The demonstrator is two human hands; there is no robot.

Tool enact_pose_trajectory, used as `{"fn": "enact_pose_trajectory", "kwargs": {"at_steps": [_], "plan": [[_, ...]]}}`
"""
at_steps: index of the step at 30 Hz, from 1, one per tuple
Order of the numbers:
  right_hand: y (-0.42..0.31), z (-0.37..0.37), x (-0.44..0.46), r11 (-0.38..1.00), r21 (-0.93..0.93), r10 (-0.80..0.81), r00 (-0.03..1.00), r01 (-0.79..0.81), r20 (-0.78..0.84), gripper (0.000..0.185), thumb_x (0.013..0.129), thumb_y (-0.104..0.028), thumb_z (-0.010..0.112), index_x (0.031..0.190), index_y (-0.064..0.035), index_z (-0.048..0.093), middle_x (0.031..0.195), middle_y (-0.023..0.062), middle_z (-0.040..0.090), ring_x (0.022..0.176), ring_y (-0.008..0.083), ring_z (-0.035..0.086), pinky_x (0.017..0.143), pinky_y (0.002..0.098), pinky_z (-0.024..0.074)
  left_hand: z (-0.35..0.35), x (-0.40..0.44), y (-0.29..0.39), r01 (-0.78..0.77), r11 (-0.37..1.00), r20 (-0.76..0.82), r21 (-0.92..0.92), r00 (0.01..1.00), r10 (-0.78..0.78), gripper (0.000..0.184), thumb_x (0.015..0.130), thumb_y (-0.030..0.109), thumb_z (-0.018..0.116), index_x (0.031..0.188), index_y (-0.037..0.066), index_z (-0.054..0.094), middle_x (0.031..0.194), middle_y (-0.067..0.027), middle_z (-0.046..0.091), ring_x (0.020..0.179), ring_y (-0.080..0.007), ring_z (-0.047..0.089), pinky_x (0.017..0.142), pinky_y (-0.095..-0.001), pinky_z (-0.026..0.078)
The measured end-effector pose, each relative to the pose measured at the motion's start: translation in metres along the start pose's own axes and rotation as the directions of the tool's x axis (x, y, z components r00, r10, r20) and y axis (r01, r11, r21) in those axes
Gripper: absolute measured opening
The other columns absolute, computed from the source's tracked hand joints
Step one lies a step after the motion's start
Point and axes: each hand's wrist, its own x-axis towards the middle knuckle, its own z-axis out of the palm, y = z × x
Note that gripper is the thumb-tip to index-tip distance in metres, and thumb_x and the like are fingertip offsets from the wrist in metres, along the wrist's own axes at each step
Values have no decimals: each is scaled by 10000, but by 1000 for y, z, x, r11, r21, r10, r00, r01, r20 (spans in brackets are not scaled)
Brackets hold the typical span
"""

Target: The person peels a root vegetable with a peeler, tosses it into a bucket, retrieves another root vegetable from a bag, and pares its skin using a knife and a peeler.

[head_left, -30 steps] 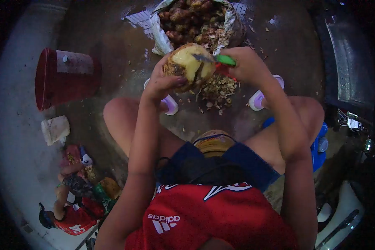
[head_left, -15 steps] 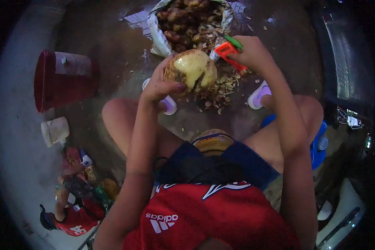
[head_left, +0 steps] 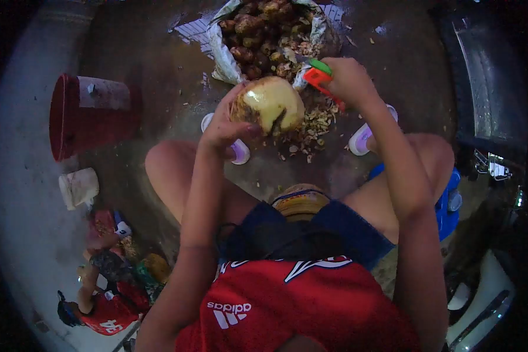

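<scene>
A large, partly peeled pale yellow tuber (head_left: 276, 102) with brown skin on its left side and a dark slit rests in my left hand (head_left: 226, 120), thumb on its near side. My right hand (head_left: 352, 85) is closed round a tool with a green handle (head_left: 320, 66) and an orange-red part (head_left: 318, 78); its dark blade is hard to make out above the tuber's right edge, apart from it. Beyond my hands stands an open white sack (head_left: 222, 53) full of brown tubers (head_left: 249, 26). Peelings (head_left: 314, 132) lie on the floor below the tuber.
A dark red bucket (head_left: 94, 117) stands on the left, with a small white container (head_left: 79, 186) nearer me. At the lower left another person (head_left: 108, 305) in red sits by a pile. Something blue (head_left: 447, 205) is beside my right knee, and my shoes (head_left: 361, 141) flank the peelings.
My right hand first drew the tool away from the tuber, up and right, then came slightly back down. More pale surface shows on the tuber, which my left hand still holds.
</scene>
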Motion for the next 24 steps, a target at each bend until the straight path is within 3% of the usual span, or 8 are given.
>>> {"fn": "enact_pose_trajectory", "kwargs": {"at_steps": [2,3,5,10,14,17,20,24], "plan": [[-8,-1,-6,993,115,-41,998,36,45,258,704,-132,623,957,-84,610,870,162,632,800,346,607,714,430,491,-6,6,5,-40,999,-19,31,999,41,814,556,77,720,1285,-9,367,1173,-124,532,1074,-234,543,923,-365,443],[-12,-2,-9,984,172,-55,998,49,35,257,706,-134,621,959,-84,609,869,163,631,800,349,606,710,429,490,-11,9,0,-70,997,-90,16,993,71,878,543,160,761,1292,-34,347,1205,-179,508,1075,-306,546,919,-436,455],[-24,-8,-20,958,279,-79,997,72,13,257,712,-138,616,963,-84,607,868,163,630,801,353,604,702,428,489,-3,14,1,-112,992,-130,-55,986,104,804,587,108,709,1293,-14,344,1177,-156,523,1067,-278,549,924,-407,453],[-52,-3,-38,989,94,-102,990,112,-102,176,724,-116,608,896,-81,602,816,170,625,756,352,612,674,445,490,-2,21,-6,-181,967,-219,-177,966,141,749,636,64,655,1304,-5,324,1189,-155,517,1082,-285,539,919,-444,459],[-51,2,-34,990,-22,-142,975,140,-172,122,729,-97,604,850,-84,600,768,169,622,731,352,618,653,459,490,6,19,-5,-140,968,-170,-206,980,105,763,635,93,664,1311,2,322,1202,-154,512,1088,-294,536,911,-443,463],[-25,0,-11,995,-92,25,986,-40,-168,164,714,-112,622,876,-86,610,772,176,624,745,358,617,648,459,492,5,17,-4,-119,973,-81,-196,991,105,788,624,123,673,1315,-1,316,1226,-167,489,1099,-315,525,921,-453,455],[-16,-2,-5,994,108,57,968,-31,-244,236,703,-140,624,925,-64,598,793,198,610,772,374,588,682,441,469,5,16,-2,-118,983,-72,-143,991,109,828,603,135,685,1322,-6,300,1244,-179,467,1105,-335,517,923,-470,449],[-36,-16,-20,985,170,-14,993,33,-115,296,703,-166,642,980,-70,604,820,199,615,776,372,593,683,432,473,7,15,2,-117,968,-117,-223,989,92,836,587,65,717,1317,8,313,1215,-138,493,1075,-285,536,890,-431,477]]}}
